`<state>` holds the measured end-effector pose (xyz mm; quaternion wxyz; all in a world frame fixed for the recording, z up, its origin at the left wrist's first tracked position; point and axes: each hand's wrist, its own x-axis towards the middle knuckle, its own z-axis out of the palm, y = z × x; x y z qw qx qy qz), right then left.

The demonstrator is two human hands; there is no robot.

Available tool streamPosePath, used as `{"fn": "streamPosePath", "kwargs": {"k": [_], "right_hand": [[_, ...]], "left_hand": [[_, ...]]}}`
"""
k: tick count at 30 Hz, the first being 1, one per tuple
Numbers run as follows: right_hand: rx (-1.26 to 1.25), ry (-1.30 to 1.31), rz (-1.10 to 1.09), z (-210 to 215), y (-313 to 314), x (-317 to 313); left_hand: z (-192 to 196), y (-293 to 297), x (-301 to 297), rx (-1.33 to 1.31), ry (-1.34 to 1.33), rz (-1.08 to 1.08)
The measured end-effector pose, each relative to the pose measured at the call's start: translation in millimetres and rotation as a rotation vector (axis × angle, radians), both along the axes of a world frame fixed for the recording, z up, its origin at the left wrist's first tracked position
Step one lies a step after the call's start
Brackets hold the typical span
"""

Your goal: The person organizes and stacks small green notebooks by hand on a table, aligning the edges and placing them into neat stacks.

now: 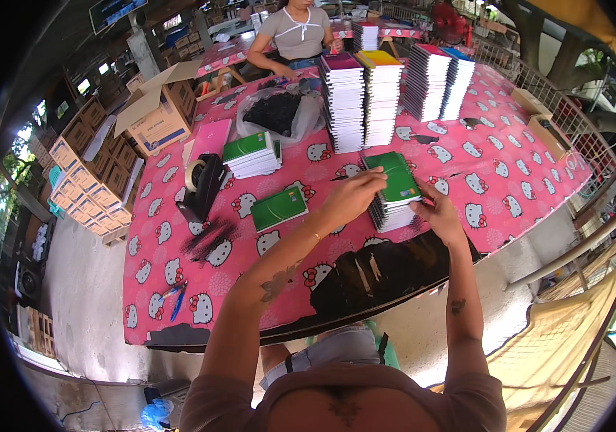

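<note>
In front of me, slightly right, stands a stack of green spiral notebooks (399, 183) with white page edges. My left hand (357, 197) reaches across from the left, its fingers closed at the wire-bound edge of the top notebook. At the near right corner, my right hand (439, 214) grips the stack's side, thumb at the front. A single green notebook (279, 209) lies flat to the left of my left forearm. Behind it sits a shorter pile of green notebooks (252, 154), beside a black tape dispenser (203, 189) with a roll of tape.
Tall notebook stacks rise behind: purple (342, 101), yellow (381, 101), red (427, 83) and blue (458, 85). A plastic bag of black pieces (279, 115) lies mid-table. Blue-handled pliers (177, 304) rest front left. A co-worker (293, 36) sits opposite. Cartons (92, 169) stand left of the pink-covered table (171, 252).
</note>
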<state>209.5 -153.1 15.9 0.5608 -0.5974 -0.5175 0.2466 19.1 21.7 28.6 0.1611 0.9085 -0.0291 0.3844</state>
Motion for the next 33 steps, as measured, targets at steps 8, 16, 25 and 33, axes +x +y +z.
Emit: {"fn": "streamPosePath", "kwargs": {"k": [8,16,25,33], "right_hand": [[-0.048,0.066,0.035,1.1,-3.0,7.2],[0.324,-0.341,-0.445,29.0,-60.2,-38.9],[0.324,-0.099,0.09,0.2,4.8,-160.7],[0.003,0.111,0.235,-86.7,27.1,-185.6]], "left_hand": [[10.3,-2.8,-0.9,-0.017,-0.002,-0.015],[-31.3,18.0,-170.7,0.001,0.361,0.648],[-11.4,-40.7,-183.2,0.167,0.18,0.616],[-60.7,0.2,-262.6,0.031,0.162,0.958]]}}
